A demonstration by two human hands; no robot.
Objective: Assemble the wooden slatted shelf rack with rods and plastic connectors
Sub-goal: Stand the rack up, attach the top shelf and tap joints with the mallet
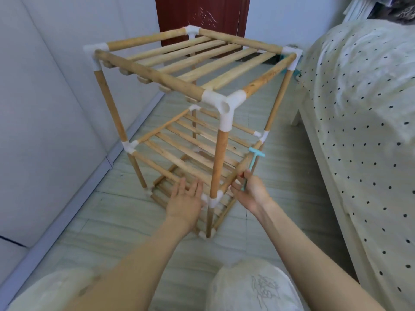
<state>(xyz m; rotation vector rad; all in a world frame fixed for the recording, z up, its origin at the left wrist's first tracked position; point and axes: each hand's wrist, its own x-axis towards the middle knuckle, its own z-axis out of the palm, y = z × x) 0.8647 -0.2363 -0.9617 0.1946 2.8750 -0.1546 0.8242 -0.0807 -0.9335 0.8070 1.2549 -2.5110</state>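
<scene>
The wooden slatted rack (pixel 155 75) stands upright on the floor, three tiers joined by white plastic connectors (pixel 226 106) at the corners. My left hand (pixel 185 199) is spread flat, fingers straight, against the front rail of the middle tier, just left of the near post (pixel 219 162). My right hand (pixel 250 194) is right of that post and pinches a small light-blue T-shaped plastic tool (pixel 252 163), whose head points up beside the middle tier's right rail. The lowest tier is partly hidden behind my hands.
A bed with a cream dotted cover (pixel 359 122) runs along the right, close to the rack. White wall panels (pixel 45 108) stand to the left, a dark red door (pixel 202 14) behind. Pale tiled floor (pixel 125 221) lies between me and the rack. My knees are at the bottom edge.
</scene>
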